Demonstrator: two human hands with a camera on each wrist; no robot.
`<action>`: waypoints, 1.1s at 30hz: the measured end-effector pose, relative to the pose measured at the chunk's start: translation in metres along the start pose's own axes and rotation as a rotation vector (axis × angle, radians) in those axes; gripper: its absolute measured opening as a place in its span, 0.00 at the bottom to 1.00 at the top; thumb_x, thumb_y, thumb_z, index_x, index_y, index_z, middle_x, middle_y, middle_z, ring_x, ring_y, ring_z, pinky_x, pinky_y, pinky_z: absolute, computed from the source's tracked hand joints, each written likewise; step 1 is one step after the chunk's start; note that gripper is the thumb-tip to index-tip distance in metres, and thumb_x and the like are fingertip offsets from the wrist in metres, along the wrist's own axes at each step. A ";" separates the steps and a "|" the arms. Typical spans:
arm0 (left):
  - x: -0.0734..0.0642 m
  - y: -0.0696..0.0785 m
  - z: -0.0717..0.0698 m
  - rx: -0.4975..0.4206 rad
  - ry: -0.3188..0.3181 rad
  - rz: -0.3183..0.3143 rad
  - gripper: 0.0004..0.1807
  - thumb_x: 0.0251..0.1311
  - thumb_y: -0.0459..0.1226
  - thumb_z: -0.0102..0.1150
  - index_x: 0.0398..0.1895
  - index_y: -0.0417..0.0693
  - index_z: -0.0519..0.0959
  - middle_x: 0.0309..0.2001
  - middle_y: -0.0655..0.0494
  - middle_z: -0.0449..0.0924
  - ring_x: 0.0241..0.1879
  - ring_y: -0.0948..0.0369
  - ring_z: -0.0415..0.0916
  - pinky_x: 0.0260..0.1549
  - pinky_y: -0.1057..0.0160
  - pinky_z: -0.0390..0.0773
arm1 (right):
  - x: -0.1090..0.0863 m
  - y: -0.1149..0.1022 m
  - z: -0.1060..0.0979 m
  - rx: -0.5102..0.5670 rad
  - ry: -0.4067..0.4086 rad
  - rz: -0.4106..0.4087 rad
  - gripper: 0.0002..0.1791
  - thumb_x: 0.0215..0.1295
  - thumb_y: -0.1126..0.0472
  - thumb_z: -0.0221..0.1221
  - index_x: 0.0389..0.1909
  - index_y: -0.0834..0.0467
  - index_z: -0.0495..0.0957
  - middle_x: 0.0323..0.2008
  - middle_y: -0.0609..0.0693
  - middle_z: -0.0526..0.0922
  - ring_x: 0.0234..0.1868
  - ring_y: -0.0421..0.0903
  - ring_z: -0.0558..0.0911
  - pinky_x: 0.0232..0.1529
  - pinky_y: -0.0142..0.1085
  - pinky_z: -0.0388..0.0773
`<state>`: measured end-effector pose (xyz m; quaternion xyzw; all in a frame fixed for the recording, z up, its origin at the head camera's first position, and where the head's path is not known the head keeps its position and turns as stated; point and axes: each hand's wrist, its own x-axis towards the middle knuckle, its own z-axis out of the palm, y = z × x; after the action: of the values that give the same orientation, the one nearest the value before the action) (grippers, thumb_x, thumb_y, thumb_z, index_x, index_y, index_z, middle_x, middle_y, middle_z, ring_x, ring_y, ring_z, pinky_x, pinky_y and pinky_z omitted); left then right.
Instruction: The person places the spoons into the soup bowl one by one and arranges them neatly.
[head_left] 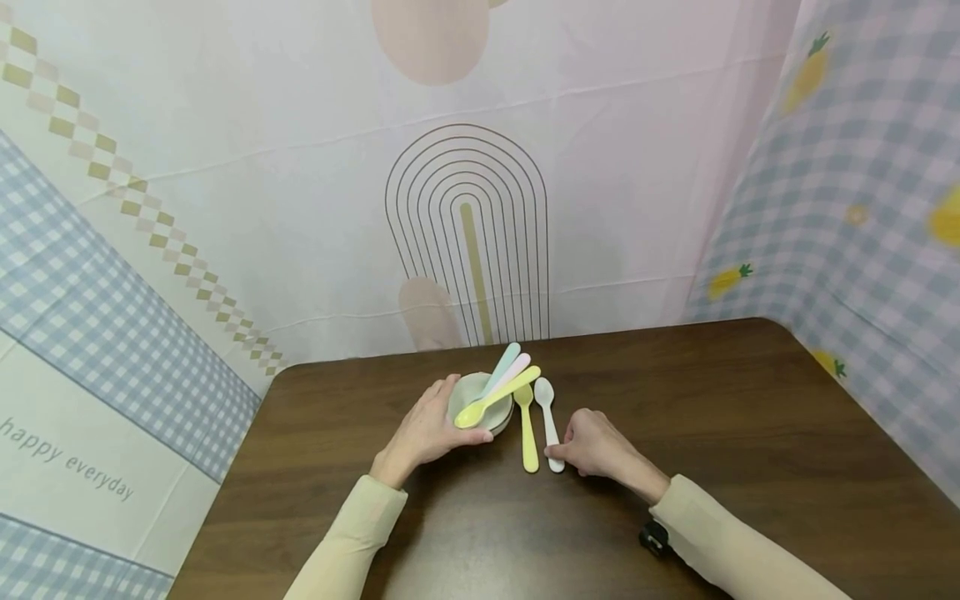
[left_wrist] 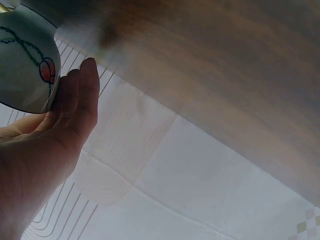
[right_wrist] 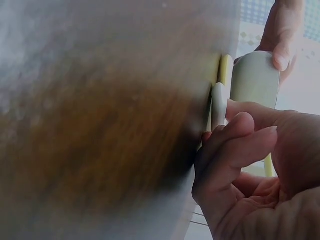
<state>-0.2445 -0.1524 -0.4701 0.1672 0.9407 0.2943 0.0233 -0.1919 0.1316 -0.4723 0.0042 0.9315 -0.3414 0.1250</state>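
Observation:
My left hand [head_left: 431, 423] holds a pale bowl [head_left: 462, 392] at its left side, thumb at the near rim and fingers around the far side. In the left wrist view the bowl [left_wrist: 25, 70] shows a painted red motif on its outside. A yellow spoon [head_left: 498, 394], a pink handle [head_left: 513, 367] and a light blue handle [head_left: 507, 358] lean in the bowl. To its right, a second yellow spoon [head_left: 528, 433] and a white spoon [head_left: 550, 421] lie on the table. My right hand [head_left: 600, 446] pinches the white spoon's handle [right_wrist: 218, 102] near its end.
The brown wooden table [head_left: 712, 400] extends to both sides and toward me. Behind it hangs a patterned cloth [head_left: 622, 208], with a checked cloth [head_left: 862, 275] along the right. A small black device [head_left: 654, 538] is at the right sleeve.

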 end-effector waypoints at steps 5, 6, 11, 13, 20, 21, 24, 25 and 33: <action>0.001 0.000 0.000 0.007 -0.003 -0.003 0.65 0.46 0.64 0.83 0.83 0.45 0.65 0.73 0.41 0.75 0.70 0.46 0.76 0.67 0.42 0.79 | -0.001 0.000 0.000 0.006 -0.006 -0.005 0.24 0.65 0.55 0.76 0.12 0.55 0.77 0.07 0.44 0.74 0.10 0.38 0.74 0.18 0.29 0.63; 0.001 0.000 -0.001 0.008 -0.004 -0.004 0.65 0.46 0.65 0.83 0.83 0.45 0.65 0.74 0.41 0.75 0.70 0.46 0.75 0.67 0.42 0.79 | 0.000 -0.001 0.001 0.007 -0.007 -0.006 0.24 0.65 0.55 0.76 0.12 0.55 0.77 0.07 0.44 0.74 0.10 0.37 0.74 0.17 0.29 0.64; 0.001 0.000 -0.001 0.009 -0.004 -0.003 0.64 0.46 0.64 0.83 0.83 0.45 0.65 0.73 0.41 0.75 0.70 0.46 0.76 0.67 0.42 0.79 | -0.001 -0.003 0.001 0.014 -0.021 -0.015 0.23 0.67 0.57 0.74 0.13 0.55 0.79 0.07 0.44 0.75 0.09 0.36 0.74 0.17 0.29 0.66; 0.000 0.000 -0.002 0.009 -0.003 -0.003 0.64 0.46 0.64 0.83 0.83 0.45 0.65 0.73 0.41 0.75 0.69 0.46 0.76 0.67 0.42 0.79 | -0.002 -0.004 0.001 0.018 -0.025 -0.018 0.23 0.67 0.57 0.74 0.13 0.55 0.80 0.06 0.44 0.75 0.09 0.36 0.74 0.17 0.29 0.66; 0.000 -0.001 -0.002 0.013 -0.004 -0.001 0.64 0.47 0.64 0.83 0.83 0.45 0.65 0.72 0.42 0.76 0.68 0.47 0.76 0.66 0.43 0.79 | -0.003 -0.006 0.002 0.026 -0.026 -0.018 0.22 0.67 0.59 0.73 0.13 0.56 0.79 0.06 0.43 0.73 0.09 0.36 0.74 0.17 0.29 0.66; 0.000 -0.001 -0.002 0.012 -0.003 -0.001 0.64 0.46 0.64 0.83 0.83 0.45 0.65 0.72 0.42 0.76 0.68 0.47 0.76 0.66 0.43 0.79 | -0.003 -0.006 0.002 0.025 -0.027 -0.019 0.22 0.67 0.59 0.73 0.13 0.56 0.79 0.06 0.43 0.73 0.09 0.36 0.73 0.17 0.28 0.66; 0.000 0.000 -0.003 0.008 -0.003 -0.003 0.64 0.47 0.63 0.83 0.83 0.45 0.65 0.73 0.42 0.75 0.69 0.46 0.76 0.67 0.43 0.79 | -0.003 -0.006 0.002 0.023 -0.024 -0.018 0.22 0.67 0.59 0.72 0.13 0.56 0.79 0.06 0.43 0.73 0.09 0.36 0.73 0.17 0.28 0.66; 0.000 0.000 -0.003 0.008 -0.003 -0.003 0.64 0.47 0.63 0.83 0.83 0.45 0.65 0.73 0.41 0.75 0.69 0.46 0.76 0.67 0.42 0.78 | -0.002 -0.006 0.002 0.025 -0.023 -0.020 0.23 0.67 0.59 0.72 0.13 0.56 0.79 0.06 0.43 0.72 0.09 0.36 0.73 0.17 0.28 0.65; -0.001 0.000 -0.002 0.012 -0.007 -0.006 0.64 0.47 0.63 0.83 0.83 0.44 0.64 0.73 0.41 0.75 0.70 0.46 0.76 0.67 0.42 0.79 | 0.001 0.000 0.002 0.049 -0.050 -0.045 0.23 0.68 0.59 0.70 0.11 0.55 0.77 0.06 0.42 0.73 0.09 0.35 0.73 0.17 0.28 0.67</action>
<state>-0.2442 -0.1542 -0.4683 0.1654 0.9429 0.2878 0.0266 -0.1927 0.1298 -0.4743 -0.0225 0.9194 -0.3668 0.1402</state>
